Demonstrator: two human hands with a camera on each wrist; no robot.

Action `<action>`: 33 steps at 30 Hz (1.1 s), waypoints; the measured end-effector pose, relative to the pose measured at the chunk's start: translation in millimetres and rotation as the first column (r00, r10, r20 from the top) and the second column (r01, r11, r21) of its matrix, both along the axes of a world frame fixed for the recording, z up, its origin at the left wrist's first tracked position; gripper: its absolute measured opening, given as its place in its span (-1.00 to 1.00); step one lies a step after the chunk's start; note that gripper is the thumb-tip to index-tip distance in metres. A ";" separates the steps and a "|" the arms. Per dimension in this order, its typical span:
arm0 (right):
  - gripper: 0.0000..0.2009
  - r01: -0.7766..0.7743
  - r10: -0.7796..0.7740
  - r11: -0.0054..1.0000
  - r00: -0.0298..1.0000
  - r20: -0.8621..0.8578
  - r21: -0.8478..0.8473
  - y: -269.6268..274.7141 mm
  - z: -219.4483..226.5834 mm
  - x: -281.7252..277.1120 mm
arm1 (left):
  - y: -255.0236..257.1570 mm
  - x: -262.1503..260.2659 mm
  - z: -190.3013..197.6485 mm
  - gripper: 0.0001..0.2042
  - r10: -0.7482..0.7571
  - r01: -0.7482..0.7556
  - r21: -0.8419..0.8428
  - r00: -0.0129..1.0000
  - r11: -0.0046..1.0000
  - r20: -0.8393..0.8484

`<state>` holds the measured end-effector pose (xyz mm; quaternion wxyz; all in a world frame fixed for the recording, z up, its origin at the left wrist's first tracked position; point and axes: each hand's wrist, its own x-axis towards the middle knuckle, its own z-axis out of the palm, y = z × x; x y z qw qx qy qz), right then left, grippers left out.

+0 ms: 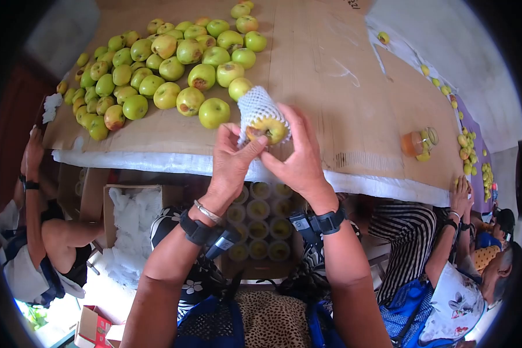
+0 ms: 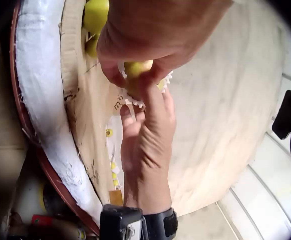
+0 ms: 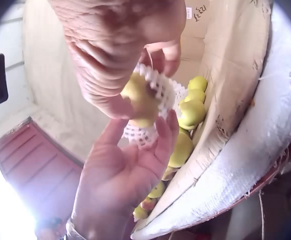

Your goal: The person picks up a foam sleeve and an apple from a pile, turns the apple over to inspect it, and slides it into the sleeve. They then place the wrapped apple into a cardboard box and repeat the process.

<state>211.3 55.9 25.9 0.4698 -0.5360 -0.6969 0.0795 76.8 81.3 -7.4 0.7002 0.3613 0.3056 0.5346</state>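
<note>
A yellow-green apple (image 1: 268, 131) with a brown patch sits in a white foam net (image 1: 257, 104), its end uncovered toward the person. The left hand (image 1: 231, 162) grips the net's left side, thumb on the apple. On the other side, the right hand (image 1: 300, 156) holds the net with thumb and fingers. In the left wrist view the apple (image 2: 135, 75) lies between the left hand (image 2: 165, 30) and the right hand (image 2: 148, 145). The right wrist view has the apple (image 3: 143, 100) inside the net (image 3: 165, 92), between the right hand (image 3: 120, 45) and left hand (image 3: 128, 170).
Many loose apples (image 1: 171, 68) cover the left of the cardboard-topped table (image 1: 313, 69). A glass jar (image 1: 414, 143) stands at the right. Below the edge are a box of netted apples (image 1: 258, 219) and a box of white foam nets (image 1: 134, 214). Other people sit at both sides.
</note>
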 end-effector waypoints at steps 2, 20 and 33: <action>-0.41 -0.137 0.111 0.988 0.946 -0.303 -0.068 -1.2 -2.8 5.4 | 7.7 -7.7 8.1 -0.59 0.059 -0.051 0.107 0.996 0.993 -0.069; -0.86 0.075 -0.057 0.996 0.940 -0.337 0.041 -3.0 -2.3 3.3 | 1.7 -3.9 11.5 -0.50 -0.027 0.034 0.138 0.998 0.990 -0.053; -0.83 -0.126 0.129 0.991 0.985 -0.115 0.037 -9.2 -8.2 -15.1 | 8.2 -3.8 8.3 -0.51 0.168 -0.170 0.006 0.980 0.985 0.104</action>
